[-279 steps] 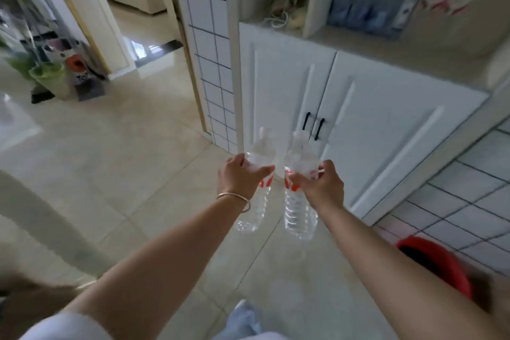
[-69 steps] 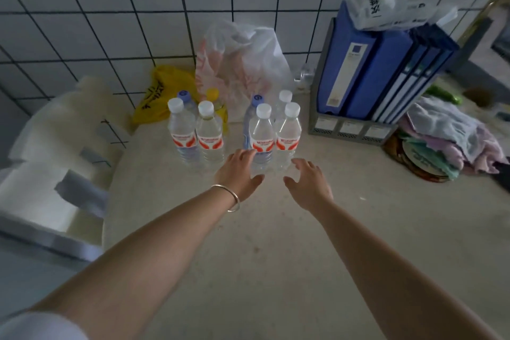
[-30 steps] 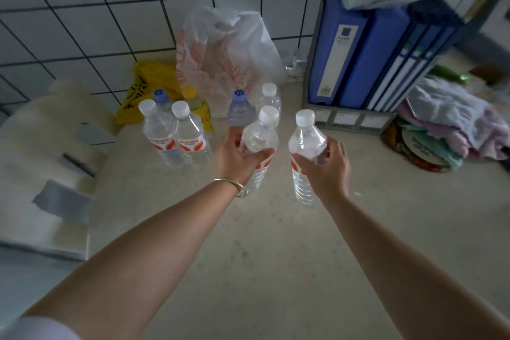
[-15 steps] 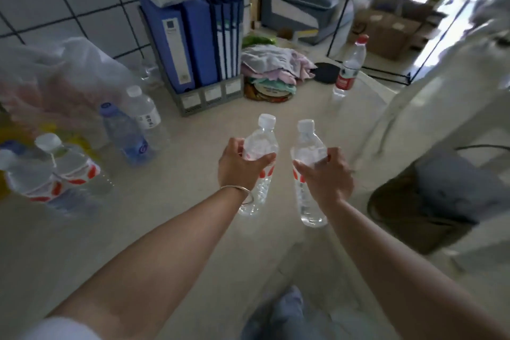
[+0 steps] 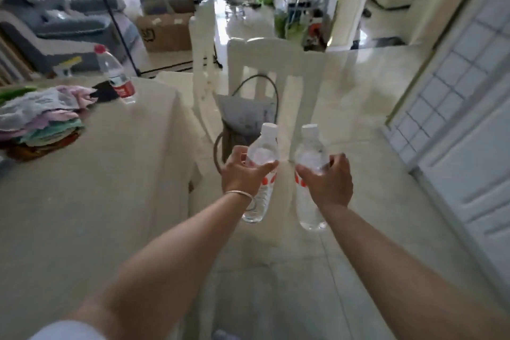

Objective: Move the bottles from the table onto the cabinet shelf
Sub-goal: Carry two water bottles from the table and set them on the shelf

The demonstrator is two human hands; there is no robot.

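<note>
My left hand (image 5: 241,174) grips a clear water bottle (image 5: 260,152) with a white cap and a red-marked label, held upright in the air. My right hand (image 5: 329,182) grips a second, matching water bottle (image 5: 310,154) beside it. Both bottles hang over the floor just past the table's right edge. One more bottle (image 5: 116,74), with a red cap and red label, stands on the beige table (image 5: 82,188) at its far end. The white cabinet (image 5: 480,174) shows at the right edge; its shelf is out of view.
A white chair (image 5: 276,74) with a grey bag (image 5: 244,116) on its seat stands straight ahead of my hands. A pile of folded cloths (image 5: 38,116) lies on the table at the left. Pale tiled floor (image 5: 358,107) runs on between chair and cabinet.
Since I lifted the two bottles from the group by the tiled wall, my view has swung right, away from the table. Both hands still hold the bottles, now past the table's edge.
</note>
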